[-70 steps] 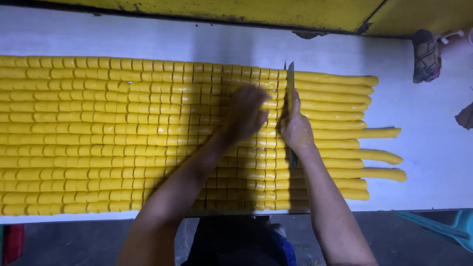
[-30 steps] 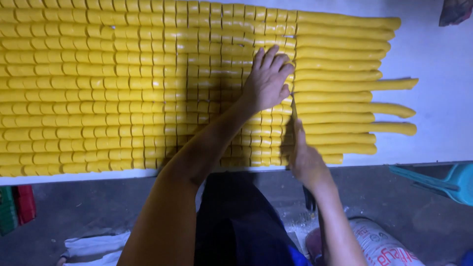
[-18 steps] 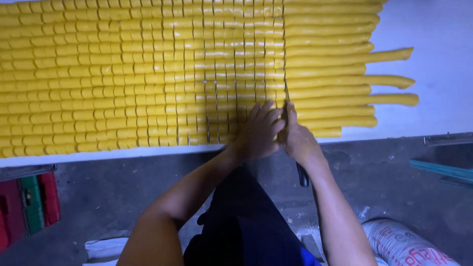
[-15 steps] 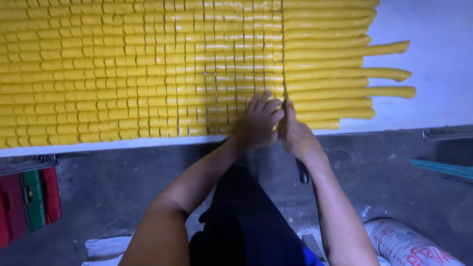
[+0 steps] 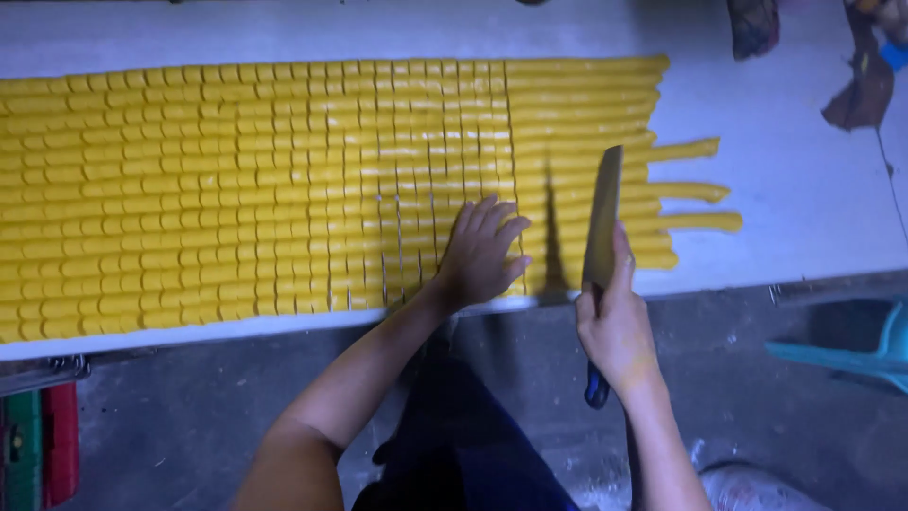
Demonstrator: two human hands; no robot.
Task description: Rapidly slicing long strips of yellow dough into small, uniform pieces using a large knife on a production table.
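Long yellow dough ropes [image 5: 586,123] lie side by side on a white table [image 5: 813,208]; most of their length is cut into small yellow pieces [image 5: 236,189]. My left hand [image 5: 480,254] lies flat, fingers spread, on the cut pieces near the table's front edge, just left of the last cut line. My right hand [image 5: 617,326] grips the dark handle of a broad cleaver [image 5: 602,220], whose blade is lifted above the uncut ropes to the right of my left hand.
The uncut rope ends [image 5: 690,194] stick out unevenly to the right. Dark scraps [image 5: 856,90] lie at the table's far right corner. Below the table edge are a grey floor, a teal plastic stool [image 5: 851,350] at right and a red and green box [image 5: 38,445] at left.
The cleaver has come up from the front edge and is now raised over the uncut ropes. My left hand has opened flat on the cut pieces. The view has shifted down the table.
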